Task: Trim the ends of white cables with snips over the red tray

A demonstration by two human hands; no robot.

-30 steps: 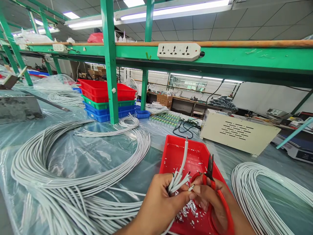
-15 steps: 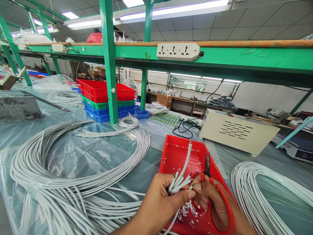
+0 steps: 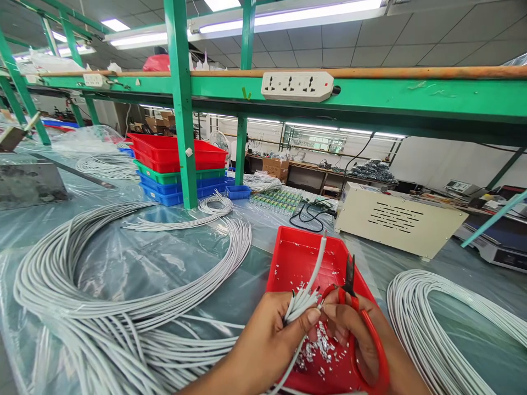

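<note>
A bunch of white cable ends is pinched in my left hand, with one longer cable end standing up above the others. My right hand holds red-handled scissors, their dark blades pointing up beside the cables. The fingertips of my right hand meet the cable ends near my left thumb. Beneath both hands lies a red tray with silvery scraps scattered in it.
Large coils of white cable lie at left and right. Behind are stacked trays, green circuit boards, a beige metal box and a green post. A green shelf beam crosses above.
My right fingertips have shifted slightly left, closer to my left thumb and the cable ends. The scissors stay in my right hand, the cables in my left. The view has shifted slightly.
</note>
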